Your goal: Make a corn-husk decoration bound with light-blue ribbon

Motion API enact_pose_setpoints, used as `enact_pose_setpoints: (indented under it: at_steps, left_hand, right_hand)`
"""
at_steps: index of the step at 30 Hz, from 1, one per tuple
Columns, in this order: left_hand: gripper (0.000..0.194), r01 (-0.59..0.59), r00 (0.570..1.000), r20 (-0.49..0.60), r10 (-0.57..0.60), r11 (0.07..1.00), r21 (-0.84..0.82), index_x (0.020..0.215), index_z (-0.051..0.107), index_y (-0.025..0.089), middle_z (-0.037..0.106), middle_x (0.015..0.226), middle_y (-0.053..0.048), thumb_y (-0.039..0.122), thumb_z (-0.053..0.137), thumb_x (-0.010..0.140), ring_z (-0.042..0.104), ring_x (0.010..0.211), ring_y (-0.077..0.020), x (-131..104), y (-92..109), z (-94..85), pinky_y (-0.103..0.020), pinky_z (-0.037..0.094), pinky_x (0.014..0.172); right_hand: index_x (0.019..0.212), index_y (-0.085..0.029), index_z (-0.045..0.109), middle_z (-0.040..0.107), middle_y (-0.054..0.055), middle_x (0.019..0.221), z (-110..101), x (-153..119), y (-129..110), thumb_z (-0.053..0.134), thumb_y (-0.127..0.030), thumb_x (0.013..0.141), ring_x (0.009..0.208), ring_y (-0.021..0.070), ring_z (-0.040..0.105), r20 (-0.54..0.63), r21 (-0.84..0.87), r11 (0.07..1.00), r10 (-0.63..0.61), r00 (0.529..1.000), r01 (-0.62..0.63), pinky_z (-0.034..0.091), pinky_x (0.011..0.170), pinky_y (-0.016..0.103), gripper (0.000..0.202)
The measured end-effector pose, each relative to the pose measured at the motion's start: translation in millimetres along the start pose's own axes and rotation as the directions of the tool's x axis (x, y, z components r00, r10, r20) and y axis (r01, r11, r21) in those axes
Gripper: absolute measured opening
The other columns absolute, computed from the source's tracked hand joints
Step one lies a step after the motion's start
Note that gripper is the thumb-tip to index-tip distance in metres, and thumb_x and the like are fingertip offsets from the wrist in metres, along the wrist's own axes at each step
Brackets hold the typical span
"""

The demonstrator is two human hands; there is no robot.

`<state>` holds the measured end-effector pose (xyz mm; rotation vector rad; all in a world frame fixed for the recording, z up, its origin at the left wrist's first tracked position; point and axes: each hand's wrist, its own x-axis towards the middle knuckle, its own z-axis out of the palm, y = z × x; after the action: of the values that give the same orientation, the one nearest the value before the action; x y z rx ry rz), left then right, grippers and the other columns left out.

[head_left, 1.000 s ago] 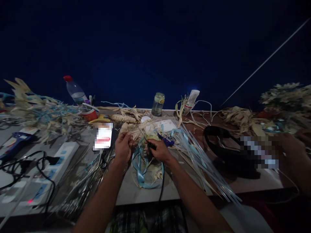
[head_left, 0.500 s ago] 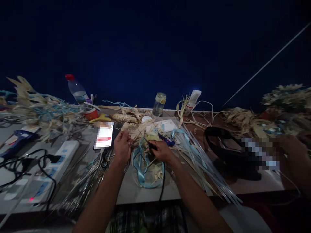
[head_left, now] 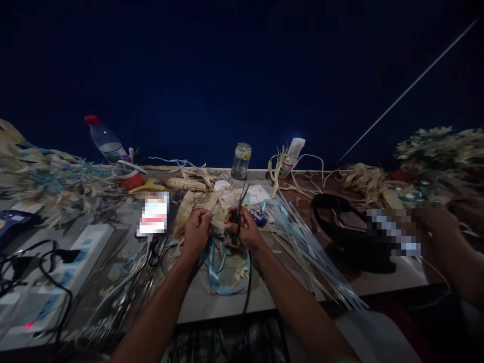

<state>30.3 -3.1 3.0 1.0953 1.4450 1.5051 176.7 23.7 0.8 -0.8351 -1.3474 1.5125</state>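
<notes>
Dark scissors [head_left: 239,214] are in my right hand [head_left: 247,231], blades pointing up and slightly apart. My left hand [head_left: 197,229] pinches a pale strip of corn husk [head_left: 217,223] that reaches across to the right hand. Below both hands a light blue ribbon [head_left: 214,275] lies in loops on the table, with husk scraps beside it. More dry husks [head_left: 185,212] lie just behind and left of my left hand. The fingertips are dim and partly hidden.
On the left are a lit phone [head_left: 154,214], a power strip [head_left: 85,252], metal wires and a tilted bottle [head_left: 108,143]. A jar [head_left: 242,162] stands at the back. On the right lie clear sticks [head_left: 321,257], a black headband-like object [head_left: 351,239] and another person's hand [head_left: 434,224].
The scissors have turned upright in my right hand. My left hand now holds a husk strip near them. The whole view has shifted, so the table's objects appear further left.
</notes>
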Motion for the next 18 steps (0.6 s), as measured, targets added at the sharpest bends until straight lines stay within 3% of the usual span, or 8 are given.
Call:
enact_pose_setpoints:
  at_steps: [5, 9, 12, 18]
  left_hand:
    - [0.018, 0.035, 0.996, 0.086, -0.034, 0.999, -0.018, 0.072, 0.052, 0.018, 0.043, 0.044, 0.007, 0.035, 0.057, 0.072, 0.038, 0.039, -0.0074, -3.7, 0.5, 6.2, -0.019, 0.028, 0.04]
    - [0.025, 0.143, 0.979, 0.161, -0.126, 0.985, -0.1, 0.081, 0.051, 0.018, 0.049, 0.05, 0.007, 0.037, 0.06, 0.069, 0.043, 0.041, -0.0073, -3.2, -0.3, 8.0, -0.018, 0.033, 0.042]
    - [0.025, 0.196, 0.965, 0.189, -0.18, 0.978, -0.067, 0.07, 0.05, 0.016, 0.048, 0.048, 0.006, 0.038, 0.062, 0.067, 0.042, 0.04, -0.0063, -3.8, -1.6, 9.8, -0.017, 0.032, 0.042]
    - [0.026, 0.228, 0.966, 0.144, -0.216, 0.971, -0.072, 0.064, 0.049, 0.017, 0.047, 0.042, 0.006, 0.04, 0.059, 0.069, 0.037, 0.035, -0.0054, -4.3, -2.9, 8.5, -0.016, 0.028, 0.037]
  right_hand:
    - [0.094, -0.019, 0.046, 0.051, -0.004, 0.07, 4.6, 2.5, 8.6, 0.07, -0.027, 0.056, 0.059, 0.0077, 0.049, -0.026, -0.041, 0.995, 0.089, 0.996, -0.09, 0.041, 0.057, 0.022, 0.046]
    - [0.094, -0.019, 0.047, 0.051, -0.004, 0.069, 5.2, 2.3, 5.3, 0.068, -0.027, 0.057, 0.06, 0.0075, 0.05, -0.13, -0.047, 0.998, 0.037, 0.991, -0.044, 0.042, 0.059, 0.021, 0.044]
    - [0.096, -0.019, 0.046, 0.051, -0.004, 0.07, 6.4, 1.6, 3.0, 0.067, -0.028, 0.058, 0.06, 0.0077, 0.05, -0.158, -0.059, 0.998, 0.013, 0.987, -0.022, 0.042, 0.059, 0.021, 0.044]
    - [0.096, -0.019, 0.047, 0.05, -0.005, 0.068, 6.5, 2.7, 5.3, 0.066, -0.028, 0.059, 0.059, 0.0076, 0.049, -0.152, -0.046, 0.998, 0.026, 0.988, -0.033, 0.042, 0.058, 0.021, 0.043]
